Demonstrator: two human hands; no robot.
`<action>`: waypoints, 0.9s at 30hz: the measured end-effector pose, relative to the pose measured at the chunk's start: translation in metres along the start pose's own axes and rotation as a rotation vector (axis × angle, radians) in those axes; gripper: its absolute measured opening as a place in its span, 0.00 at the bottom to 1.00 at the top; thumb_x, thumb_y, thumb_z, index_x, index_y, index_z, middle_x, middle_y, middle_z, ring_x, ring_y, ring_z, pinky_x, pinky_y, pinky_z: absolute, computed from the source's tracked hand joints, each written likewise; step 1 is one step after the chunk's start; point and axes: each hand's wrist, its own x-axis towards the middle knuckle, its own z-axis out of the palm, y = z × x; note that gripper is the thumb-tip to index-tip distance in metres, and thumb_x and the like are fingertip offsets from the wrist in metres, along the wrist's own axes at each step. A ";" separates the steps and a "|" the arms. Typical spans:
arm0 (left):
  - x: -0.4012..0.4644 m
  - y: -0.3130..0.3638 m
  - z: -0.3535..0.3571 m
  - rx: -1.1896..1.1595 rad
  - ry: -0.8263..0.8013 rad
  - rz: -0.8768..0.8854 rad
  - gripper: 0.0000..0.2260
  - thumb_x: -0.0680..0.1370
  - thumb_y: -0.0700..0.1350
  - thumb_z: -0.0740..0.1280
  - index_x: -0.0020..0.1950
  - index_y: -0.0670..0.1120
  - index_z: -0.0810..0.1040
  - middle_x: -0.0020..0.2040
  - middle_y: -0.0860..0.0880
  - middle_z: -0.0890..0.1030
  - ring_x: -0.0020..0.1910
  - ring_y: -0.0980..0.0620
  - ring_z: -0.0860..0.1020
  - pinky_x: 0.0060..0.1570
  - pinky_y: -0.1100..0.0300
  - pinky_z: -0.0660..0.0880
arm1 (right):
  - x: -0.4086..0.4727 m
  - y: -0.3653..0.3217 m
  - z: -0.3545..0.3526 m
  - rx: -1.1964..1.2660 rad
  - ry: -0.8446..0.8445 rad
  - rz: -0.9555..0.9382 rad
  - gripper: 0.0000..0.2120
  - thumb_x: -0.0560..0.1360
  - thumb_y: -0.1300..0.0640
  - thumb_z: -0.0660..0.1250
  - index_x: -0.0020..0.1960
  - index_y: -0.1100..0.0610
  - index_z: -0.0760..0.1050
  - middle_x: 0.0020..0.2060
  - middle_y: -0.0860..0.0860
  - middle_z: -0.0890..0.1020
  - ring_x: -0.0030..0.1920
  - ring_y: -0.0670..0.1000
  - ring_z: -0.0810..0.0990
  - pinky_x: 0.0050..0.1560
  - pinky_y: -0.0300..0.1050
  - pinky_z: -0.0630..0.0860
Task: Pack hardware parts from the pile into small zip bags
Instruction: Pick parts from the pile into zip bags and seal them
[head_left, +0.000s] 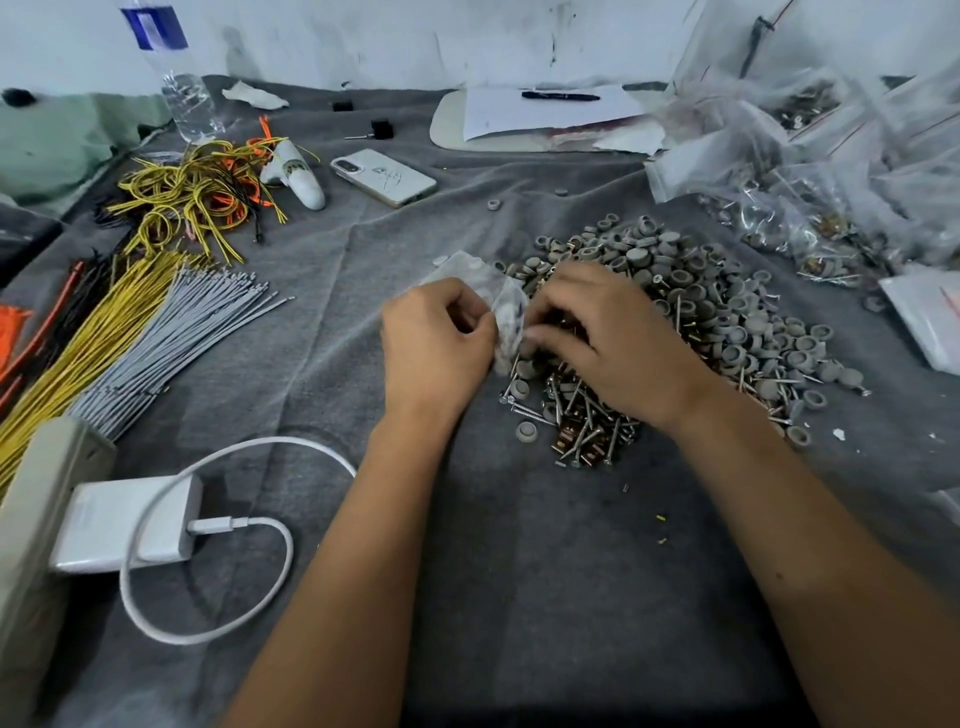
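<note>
Filling a small zip bag at the edge of the hardware pile.

Nearest us, screws (584, 415) and grey caps spill from the pile (691, 306) on the grey-covered table (519, 571); just beyond, our 2 hands meet over its left edge, the left hand (434, 340) with fingers curled, pinching the clear zip bag (506, 312), the right hand (605, 332) with fingers bent down at the bag's mouth, though we cannot tell what they pinch. We judge it best to hold the mouth wide and feed parts in low over the pile. Farther right, filled bags (800, 208) heap up; the phone (384, 176) lies beyond.
</note>
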 end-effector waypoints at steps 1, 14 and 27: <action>0.000 0.000 0.001 -0.011 -0.019 0.010 0.05 0.73 0.39 0.74 0.38 0.48 0.84 0.32 0.55 0.82 0.32 0.59 0.79 0.37 0.63 0.74 | 0.000 0.000 0.000 0.052 0.092 -0.001 0.06 0.79 0.57 0.71 0.49 0.60 0.81 0.47 0.49 0.79 0.49 0.48 0.76 0.55 0.41 0.73; 0.000 0.016 -0.009 -0.521 -0.058 -0.116 0.03 0.68 0.39 0.72 0.36 0.46 0.83 0.27 0.50 0.80 0.26 0.55 0.76 0.30 0.62 0.73 | -0.001 -0.003 0.006 0.052 0.068 -0.006 0.06 0.81 0.56 0.69 0.54 0.57 0.76 0.45 0.48 0.85 0.45 0.48 0.84 0.48 0.53 0.80; 0.000 0.018 -0.010 -0.500 -0.042 -0.063 0.03 0.68 0.38 0.71 0.37 0.47 0.81 0.29 0.51 0.78 0.29 0.52 0.75 0.30 0.61 0.72 | -0.002 0.000 0.008 0.230 0.209 0.041 0.08 0.74 0.61 0.77 0.48 0.60 0.79 0.41 0.47 0.86 0.43 0.40 0.85 0.47 0.36 0.81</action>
